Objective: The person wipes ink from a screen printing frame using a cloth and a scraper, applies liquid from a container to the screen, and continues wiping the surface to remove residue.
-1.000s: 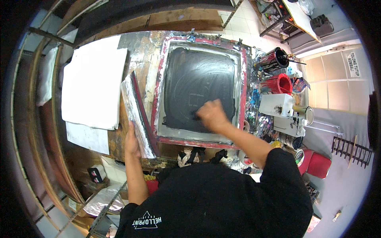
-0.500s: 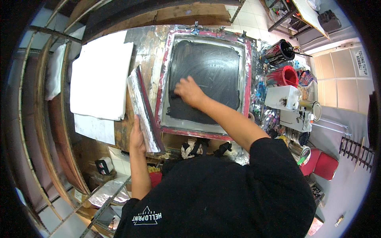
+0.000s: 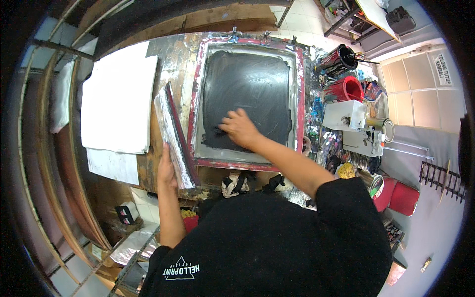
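Note:
A printing screen (image 3: 192, 123) with a red, paint-marked frame lies on the table, its mesh (image 3: 252, 81) covered by a broad black area with streaks. My right hand (image 3: 241, 131) is on the lower part of this mesh, its fingers bunched and pressed down. A small dark patch shows under the fingertips; whether it is a cloth or ink I cannot tell. Left of the screen, my left hand (image 3: 167, 171) grips a long squeegee (image 3: 174, 133) near its close end. The squeegee stands tilted, its paint-smeared side facing left, its dark red side toward the screen.
A stack of white sheets (image 3: 118, 104) lies at the left. Clamps (image 3: 234, 34) sit along the screen's far edge. To the right stand a black paint bucket (image 3: 341, 59), a red bucket (image 3: 351, 89), a white container (image 3: 345, 115) and cans. Rags (image 3: 233, 185) are below the near edge.
My right hand has moved toward me and slightly right across the black mesh. My left hand keeps the squeegee in nearly the same place. The whole view has shifted a little.

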### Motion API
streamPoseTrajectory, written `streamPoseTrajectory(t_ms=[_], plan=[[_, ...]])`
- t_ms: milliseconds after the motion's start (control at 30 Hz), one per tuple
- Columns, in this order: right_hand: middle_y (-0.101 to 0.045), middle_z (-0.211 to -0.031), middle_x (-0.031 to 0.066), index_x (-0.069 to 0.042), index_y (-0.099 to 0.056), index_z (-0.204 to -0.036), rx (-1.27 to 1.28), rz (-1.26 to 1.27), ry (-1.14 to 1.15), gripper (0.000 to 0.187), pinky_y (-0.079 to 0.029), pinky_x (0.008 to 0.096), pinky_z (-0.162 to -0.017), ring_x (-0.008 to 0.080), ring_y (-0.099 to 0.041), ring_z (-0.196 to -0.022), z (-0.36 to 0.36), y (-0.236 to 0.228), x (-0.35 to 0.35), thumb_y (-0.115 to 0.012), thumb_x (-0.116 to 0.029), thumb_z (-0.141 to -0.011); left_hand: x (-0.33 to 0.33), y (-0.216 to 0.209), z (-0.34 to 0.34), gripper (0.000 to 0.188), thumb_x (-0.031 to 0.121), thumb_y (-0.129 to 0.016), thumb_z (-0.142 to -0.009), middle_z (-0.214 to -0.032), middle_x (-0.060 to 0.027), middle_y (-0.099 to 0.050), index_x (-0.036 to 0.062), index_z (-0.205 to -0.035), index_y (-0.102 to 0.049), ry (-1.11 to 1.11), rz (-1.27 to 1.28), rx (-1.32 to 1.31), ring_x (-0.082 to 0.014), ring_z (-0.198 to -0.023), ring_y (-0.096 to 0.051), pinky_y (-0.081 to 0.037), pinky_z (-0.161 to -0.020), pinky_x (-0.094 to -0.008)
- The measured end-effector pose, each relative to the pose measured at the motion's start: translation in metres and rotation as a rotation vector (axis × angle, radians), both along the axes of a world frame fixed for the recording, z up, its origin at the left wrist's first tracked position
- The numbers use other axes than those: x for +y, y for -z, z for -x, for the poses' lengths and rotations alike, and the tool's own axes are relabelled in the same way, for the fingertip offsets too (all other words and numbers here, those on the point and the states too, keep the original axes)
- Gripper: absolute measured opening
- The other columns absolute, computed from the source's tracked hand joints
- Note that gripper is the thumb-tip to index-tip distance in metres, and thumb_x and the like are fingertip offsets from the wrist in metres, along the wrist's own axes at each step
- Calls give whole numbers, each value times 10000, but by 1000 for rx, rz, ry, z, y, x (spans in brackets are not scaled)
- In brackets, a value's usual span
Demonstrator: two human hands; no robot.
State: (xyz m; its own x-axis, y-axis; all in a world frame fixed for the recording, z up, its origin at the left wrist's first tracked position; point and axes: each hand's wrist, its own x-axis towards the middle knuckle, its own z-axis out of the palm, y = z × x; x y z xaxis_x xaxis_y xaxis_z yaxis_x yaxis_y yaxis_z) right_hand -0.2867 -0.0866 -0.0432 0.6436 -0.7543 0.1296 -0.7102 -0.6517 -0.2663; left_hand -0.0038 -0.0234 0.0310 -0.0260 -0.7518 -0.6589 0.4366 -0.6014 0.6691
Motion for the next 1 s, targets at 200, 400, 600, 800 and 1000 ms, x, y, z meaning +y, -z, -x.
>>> streamPoseTrajectory(t_ms=[200, 400, 600, 800, 1000], plan=[[-605, -902, 3, -155, -671, -880, -16, 2, 13, 113, -368, 414, -867, 213, -520, -1008, -4, 3, -4, -653, -178, -771, -9, -14, 15, 626, 540, -453, -1005, -1145, -138, -664, 3, -1320, -528, -27, -39, 63, -241, -953, -681, -577, -817, -384], [-615, -922, 6, -147, -706, -985, 218, -140, -49, 219, -364, 439, -879, 216, -519, -985, 133, -22, 74, -664, -164, -771, -2, 8, -1, 622, 530, -471, -1002, -1148, -134, -662, 0, -1323, -522, -44, -40, 56, -231, -955, -679, -575, -823, -382], [-696, -866, 25, -167, -750, -886, 143, 140, 707, 158, -374, 471, -866, 256, -591, -913, 141, 8, -60, -636, -118, -787, -8, 4, 5, 593, 485, -443, -1029, -1203, -132, -639, -5, -1360, -493, 3, -35, 88, -230, -1010, -659, -551, -864, -372], [-633, -880, 22, -156, -659, -819, 127, -13, -29, 65, -394, 491, -892, 220, -550, -916, 48, -7, 18, -605, -151, -783, -12, 20, 4, 593, 539, -422, -1016, -1133, -120, -665, 50, -1332, -531, 20, -58, -22, -237, -947, -676, -569, -818, -378], [-691, -965, 28, -162, -718, -918, 340, 84, 699, 162, -377, 498, -897, 229, -581, -1016, 146, 12, -80, -585, -154, -825, -14, 4, 9, 620, 523, -417, -1023, -1224, -138, -629, 22, -1383, -478, 21, -55, -19, -256, -1042, -653, -548, -890, -392]])
